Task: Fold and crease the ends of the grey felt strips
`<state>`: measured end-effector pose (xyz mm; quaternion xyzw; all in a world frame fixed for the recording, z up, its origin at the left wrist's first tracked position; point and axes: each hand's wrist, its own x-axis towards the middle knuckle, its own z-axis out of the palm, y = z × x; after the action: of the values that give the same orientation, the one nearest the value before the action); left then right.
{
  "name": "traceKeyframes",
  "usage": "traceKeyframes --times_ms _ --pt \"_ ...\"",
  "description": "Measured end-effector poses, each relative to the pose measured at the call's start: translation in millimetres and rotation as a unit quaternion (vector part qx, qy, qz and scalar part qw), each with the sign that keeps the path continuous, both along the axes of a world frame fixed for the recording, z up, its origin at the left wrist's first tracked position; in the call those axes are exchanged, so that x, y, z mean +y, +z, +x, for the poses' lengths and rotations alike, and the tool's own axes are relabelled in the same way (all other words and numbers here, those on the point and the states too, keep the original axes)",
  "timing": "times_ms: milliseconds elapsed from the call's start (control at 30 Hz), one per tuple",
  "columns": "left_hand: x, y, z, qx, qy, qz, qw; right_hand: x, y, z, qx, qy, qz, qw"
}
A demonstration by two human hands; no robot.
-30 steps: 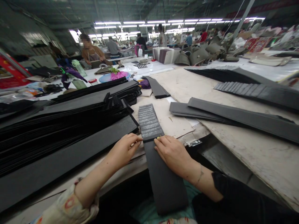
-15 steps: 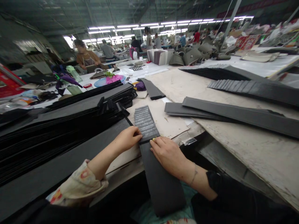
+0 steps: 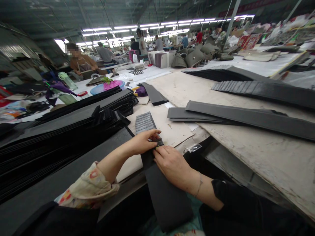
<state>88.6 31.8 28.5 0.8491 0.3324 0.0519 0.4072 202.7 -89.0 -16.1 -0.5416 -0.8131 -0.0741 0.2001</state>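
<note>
A long dark grey strip (image 3: 167, 196) of flat material runs from my lap up over the table's front edge. Its far end lies at a fanned stack of similar strips (image 3: 145, 121), whose light-grey ends show as ridges. My left hand (image 3: 142, 142) reaches across from the left, thumb and curled fingers gripping the strip's far end. Against it, my right hand (image 3: 172, 164) has its fingers pressed together on the strip's right edge, with a small yellow spot at one fingertip. Exactly how the fingertips meet the strip is partly hidden.
Tall piles of black strips (image 3: 61, 131) fill the left side. More grey strips (image 3: 236, 114) lie on the pale board (image 3: 270, 141) at right, with a gap below its front edge. A pink bag (image 3: 112, 85) and a co-worker (image 3: 81, 62) are farther back.
My left hand has moved right and over the strip's far end, closer to my right hand, and covers part of the ridged stack. My right hand stays on the strip. The view has shifted slightly.
</note>
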Motion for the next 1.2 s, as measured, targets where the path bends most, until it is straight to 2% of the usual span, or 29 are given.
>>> traceKeyframes --times_ms 167,533,733,833,967,1100,1200 --pt "-5 0.7 0 0.08 0.003 0.13 0.988 0 -2.4 1 0.004 0.002 -0.002 1.0" --pt "-20 0.0 -2 0.087 -0.056 0.254 0.962 1 -5.0 0 0.017 0.0 -0.005 1.0" --pt "-30 -5.3 -8 0.087 -0.084 0.306 0.944 0 -3.3 1 0.03 0.004 -0.002 1.0" --pt "-35 -6.5 -12 0.086 -0.089 0.31 0.943 1 0.9 7 0.068 0.006 -0.016 0.998" --pt "-37 -11.3 -13 0.085 -0.074 0.306 0.945 12 3.0 22 0.144 -0.048 -0.016 0.988" --pt "-44 -13.4 -16 0.097 -0.043 0.322 0.941 22 -2.0 28 0.145 -0.03 0.007 0.989" --pt "-53 -8.2 -18 0.094 -0.039 0.34 0.935 25 -16.2 33 0.127 -0.004 0.046 0.991"
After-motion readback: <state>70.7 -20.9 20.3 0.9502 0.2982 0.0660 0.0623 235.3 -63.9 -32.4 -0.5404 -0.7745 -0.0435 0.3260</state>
